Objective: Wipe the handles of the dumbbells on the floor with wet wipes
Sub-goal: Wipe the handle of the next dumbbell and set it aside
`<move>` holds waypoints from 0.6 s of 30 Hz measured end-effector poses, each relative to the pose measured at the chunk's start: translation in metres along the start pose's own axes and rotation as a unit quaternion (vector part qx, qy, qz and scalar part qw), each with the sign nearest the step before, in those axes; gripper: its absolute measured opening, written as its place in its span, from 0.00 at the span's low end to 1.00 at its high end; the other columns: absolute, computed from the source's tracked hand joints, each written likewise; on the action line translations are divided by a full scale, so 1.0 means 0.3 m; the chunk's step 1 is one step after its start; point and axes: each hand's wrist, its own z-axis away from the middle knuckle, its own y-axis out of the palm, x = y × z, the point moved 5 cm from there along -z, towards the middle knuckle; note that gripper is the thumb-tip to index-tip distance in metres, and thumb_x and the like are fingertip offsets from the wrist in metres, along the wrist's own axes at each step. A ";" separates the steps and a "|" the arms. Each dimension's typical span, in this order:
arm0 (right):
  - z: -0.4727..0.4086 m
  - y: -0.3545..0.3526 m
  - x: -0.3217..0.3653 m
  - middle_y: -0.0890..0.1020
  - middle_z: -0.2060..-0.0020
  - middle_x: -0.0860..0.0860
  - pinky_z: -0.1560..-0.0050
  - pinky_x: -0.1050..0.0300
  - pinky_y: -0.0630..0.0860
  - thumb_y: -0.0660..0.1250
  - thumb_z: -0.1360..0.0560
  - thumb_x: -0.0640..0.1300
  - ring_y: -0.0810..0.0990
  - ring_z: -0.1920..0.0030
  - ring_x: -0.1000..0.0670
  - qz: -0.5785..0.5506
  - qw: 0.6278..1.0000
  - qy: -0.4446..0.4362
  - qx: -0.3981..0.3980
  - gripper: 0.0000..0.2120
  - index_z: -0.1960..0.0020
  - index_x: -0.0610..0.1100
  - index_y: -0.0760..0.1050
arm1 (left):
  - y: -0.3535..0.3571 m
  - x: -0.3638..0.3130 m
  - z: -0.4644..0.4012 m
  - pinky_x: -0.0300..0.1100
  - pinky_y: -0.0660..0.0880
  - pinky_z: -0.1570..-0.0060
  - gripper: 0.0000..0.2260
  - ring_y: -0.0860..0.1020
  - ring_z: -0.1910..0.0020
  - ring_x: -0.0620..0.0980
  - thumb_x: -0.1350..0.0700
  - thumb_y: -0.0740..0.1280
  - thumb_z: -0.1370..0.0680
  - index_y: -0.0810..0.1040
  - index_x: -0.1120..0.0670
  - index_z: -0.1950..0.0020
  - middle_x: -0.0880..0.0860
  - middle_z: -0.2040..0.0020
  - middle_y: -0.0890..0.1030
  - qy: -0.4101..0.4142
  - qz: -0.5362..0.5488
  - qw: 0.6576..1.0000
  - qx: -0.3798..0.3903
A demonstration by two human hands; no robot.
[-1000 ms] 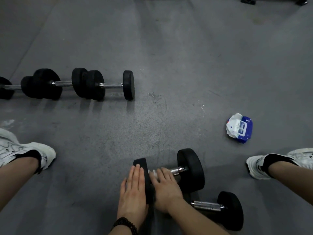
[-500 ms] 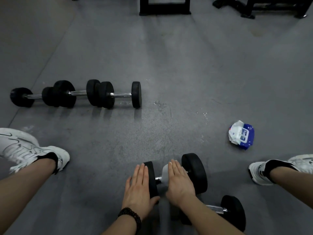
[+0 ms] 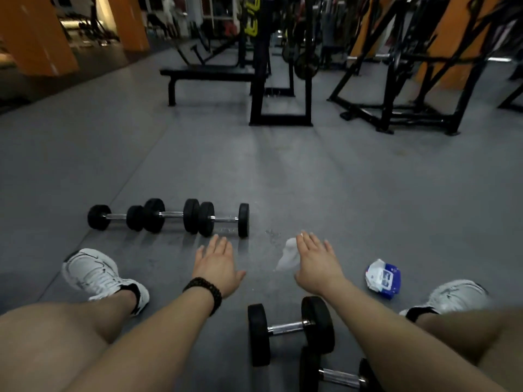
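With a wet wipe (image 3: 289, 254) tucked under my flat right hand (image 3: 316, 261) and my left hand (image 3: 217, 263) spread empty, the row of dumbbells (image 3: 169, 216) lies ahead-left, handles crosswise, nearer my left.

Two black chrome-handled dumbbells (image 3: 291, 329) near, three (image 3: 169, 217) in a row beyond; white wipe (image 3: 288, 254) lifted.

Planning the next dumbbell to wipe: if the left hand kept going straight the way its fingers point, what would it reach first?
Probably the rightmost dumbbell in the row. The left hand, fingers straight, points up-frame toward its handle and inner plate. Depth is unclear, so it may pass above them.
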 end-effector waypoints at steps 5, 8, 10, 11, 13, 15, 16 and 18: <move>0.022 -0.234 0.061 0.44 0.20 0.48 0.23 0.46 0.44 0.59 0.22 0.50 0.44 0.21 0.49 0.012 0.999 -0.015 -0.049 0.39 0.20 0.42 0.41 | -0.188 0.095 0.073 0.56 0.46 0.23 0.37 0.44 0.20 0.51 0.36 0.56 0.20 0.51 0.56 0.19 0.51 0.19 0.50 -0.014 -0.017 0.998 -0.052; 0.015 -0.332 0.110 0.44 0.20 0.49 0.23 0.46 0.45 0.61 0.23 0.53 0.44 0.21 0.49 0.022 0.996 -0.031 -0.075 0.41 0.20 0.42 0.42 | -0.272 0.159 0.108 0.56 0.47 0.24 0.37 0.45 0.20 0.51 0.36 0.56 0.21 0.52 0.55 0.19 0.51 0.19 0.52 -0.029 -0.028 0.996 -0.081; 0.008 -0.392 0.146 0.45 0.20 0.49 0.23 0.47 0.45 0.61 0.23 0.51 0.44 0.21 0.50 0.021 0.994 -0.043 -0.095 0.41 0.20 0.43 0.42 | -0.322 0.199 0.132 0.56 0.49 0.24 0.37 0.46 0.20 0.51 0.36 0.57 0.21 0.52 0.55 0.20 0.51 0.19 0.53 -0.041 -0.024 0.994 -0.098; 0.007 -0.421 0.169 0.45 0.20 0.49 0.23 0.47 0.45 0.61 0.23 0.50 0.44 0.21 0.50 0.019 0.993 -0.050 -0.105 0.40 0.20 0.43 0.42 | -0.345 0.221 0.151 0.56 0.49 0.24 0.37 0.47 0.20 0.52 0.36 0.58 0.21 0.52 0.55 0.20 0.52 0.19 0.53 -0.050 -0.024 0.993 -0.103; 0.004 -0.478 0.213 0.46 0.20 0.49 0.23 0.47 0.46 0.60 0.24 0.49 0.45 0.21 0.50 0.014 0.991 -0.065 -0.120 0.39 0.20 0.42 0.43 | -0.386 0.256 0.186 0.56 0.50 0.24 0.37 0.47 0.20 0.52 0.36 0.58 0.21 0.52 0.55 0.20 0.52 0.19 0.53 -0.065 -0.029 0.992 -0.107; 0.005 -0.532 0.259 0.47 0.20 0.49 0.23 0.47 0.46 0.60 0.24 0.49 0.45 0.21 0.50 0.008 0.988 -0.081 -0.135 0.40 0.20 0.42 0.43 | -0.418 0.292 0.223 0.55 0.50 0.24 0.37 0.47 0.20 0.52 0.36 0.58 0.21 0.52 0.55 0.20 0.52 0.19 0.53 -0.080 -0.036 0.990 -0.115; 0.004 -0.554 0.280 0.46 0.20 0.49 0.23 0.47 0.46 0.61 0.24 0.48 0.45 0.21 0.50 0.005 0.986 -0.089 -0.140 0.40 0.20 0.42 0.43 | -0.431 0.310 0.234 0.55 0.50 0.24 0.37 0.47 0.20 0.51 0.36 0.58 0.21 0.52 0.55 0.20 0.52 0.19 0.54 -0.086 -0.037 0.989 -0.117; 0.001 -0.584 0.316 0.46 0.20 0.49 0.23 0.47 0.45 0.60 0.24 0.48 0.44 0.21 0.50 -0.004 0.984 -0.104 -0.145 0.40 0.20 0.42 0.43 | -0.447 0.342 0.247 0.55 0.49 0.24 0.36 0.47 0.20 0.51 0.36 0.58 0.21 0.53 0.55 0.20 0.51 0.19 0.54 -0.096 -0.040 0.988 -0.117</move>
